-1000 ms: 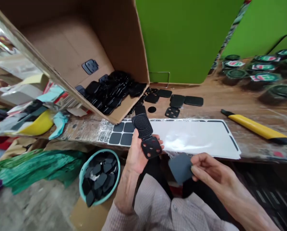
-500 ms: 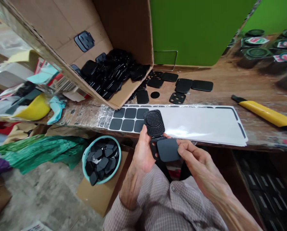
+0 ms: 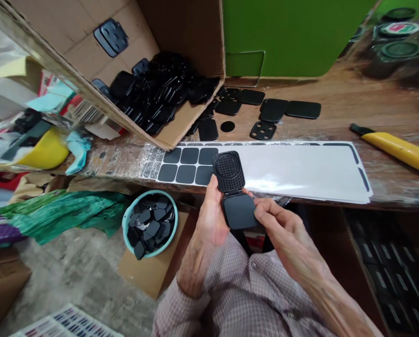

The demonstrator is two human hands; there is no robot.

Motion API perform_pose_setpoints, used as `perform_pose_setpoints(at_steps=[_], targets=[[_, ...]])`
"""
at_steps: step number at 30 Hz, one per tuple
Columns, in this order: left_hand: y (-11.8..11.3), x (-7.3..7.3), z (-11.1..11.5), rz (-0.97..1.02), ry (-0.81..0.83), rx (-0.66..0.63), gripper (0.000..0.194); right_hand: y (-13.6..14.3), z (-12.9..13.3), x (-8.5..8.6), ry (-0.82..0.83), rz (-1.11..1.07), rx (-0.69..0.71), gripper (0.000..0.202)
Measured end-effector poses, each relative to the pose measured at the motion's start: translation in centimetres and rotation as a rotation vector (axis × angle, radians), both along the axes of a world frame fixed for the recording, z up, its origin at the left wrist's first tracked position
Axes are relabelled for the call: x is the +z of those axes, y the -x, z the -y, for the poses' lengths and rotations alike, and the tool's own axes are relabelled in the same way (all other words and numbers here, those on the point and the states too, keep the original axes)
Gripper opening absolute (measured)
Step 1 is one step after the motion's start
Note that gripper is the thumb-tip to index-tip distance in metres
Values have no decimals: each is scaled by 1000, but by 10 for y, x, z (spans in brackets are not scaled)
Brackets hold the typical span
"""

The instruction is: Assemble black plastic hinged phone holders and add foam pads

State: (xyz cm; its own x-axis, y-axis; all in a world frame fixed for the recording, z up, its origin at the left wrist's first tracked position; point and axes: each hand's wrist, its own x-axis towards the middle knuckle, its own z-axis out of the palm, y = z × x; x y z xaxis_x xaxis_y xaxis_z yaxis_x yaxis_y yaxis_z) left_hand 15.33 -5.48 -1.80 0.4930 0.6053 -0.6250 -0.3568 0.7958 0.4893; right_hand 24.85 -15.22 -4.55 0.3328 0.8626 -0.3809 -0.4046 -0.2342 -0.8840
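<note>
My left hand (image 3: 214, 213) is closed around a black hinged plastic case (image 3: 227, 171) that lies opened out, its upper leaf showing a grid pattern inside a round ring. A dark grey rounded-square sticker (image 3: 240, 211) covers the lower leaf. Thumb and fingertips of my right hand (image 3: 274, 217) pinch the sticker's right edge. Behind the case, a sheet of stickers (image 3: 186, 173) lies on the bench, dark squares showing at its left end and plain white backing to the right. My left palm hides part of the lower leaf.
A cardboard box (image 3: 181, 133) on its side holds a heap of black plastic parts. Loose black plates (image 3: 273, 110) lie beside it. A yellow-handled cutter (image 3: 399, 149) rests at right. Below the bench, a light-blue basin (image 3: 126, 224) holds dark pieces. A green board (image 3: 297, 37) stands behind.
The sticker has moved left onto the lower leaf of the case, covering the holes that showed before. My right hand has shifted slightly left with it. The view has tilted down a little.
</note>
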Motion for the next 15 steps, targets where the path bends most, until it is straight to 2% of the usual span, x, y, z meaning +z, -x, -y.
perform_pose_setpoints(at_steps=[7, 15], targets=[[0, 0, 1, -25, 0, 12, 53, 1, 0, -1, 20, 66, 17, 27], [1, -2, 0, -21, 2, 3, 52, 2, -1, -4, 14, -15, 10, 24]])
